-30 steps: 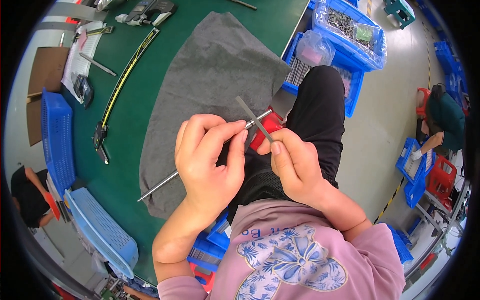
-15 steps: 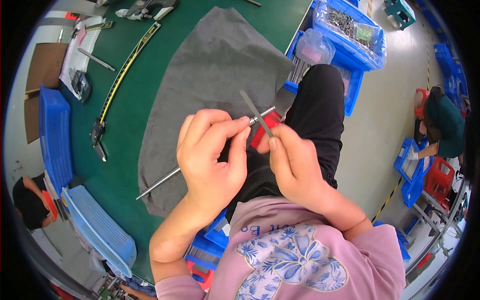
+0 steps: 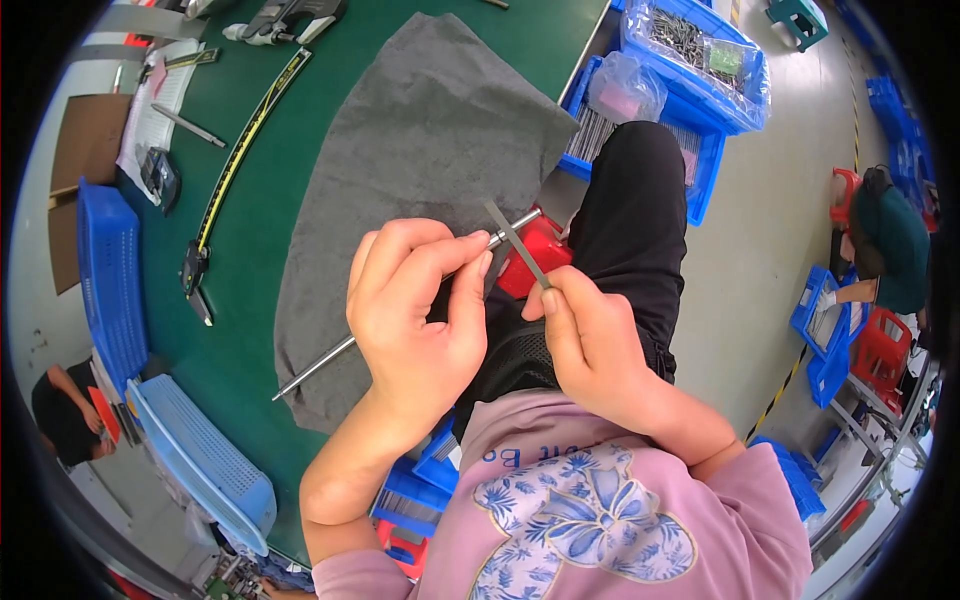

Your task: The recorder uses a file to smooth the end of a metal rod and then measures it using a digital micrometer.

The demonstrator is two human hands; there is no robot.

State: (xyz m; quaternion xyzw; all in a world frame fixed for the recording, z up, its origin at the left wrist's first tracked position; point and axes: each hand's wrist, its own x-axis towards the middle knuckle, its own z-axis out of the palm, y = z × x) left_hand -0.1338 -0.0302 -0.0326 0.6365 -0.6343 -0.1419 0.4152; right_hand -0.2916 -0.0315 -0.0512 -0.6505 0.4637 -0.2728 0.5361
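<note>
Head view, shiny thin rod [image 3: 316, 369], grey strip [image 3: 518, 245]

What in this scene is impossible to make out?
Head view:
Thin silver metal rod: middle mostly hidden by the left hand.
Flat grey metal strip: gripped end covered by the right hand.
Black-and-silver tool: cut off by the top edge.
Small metal parts in the blue plastic bin: too small to count.
</note>
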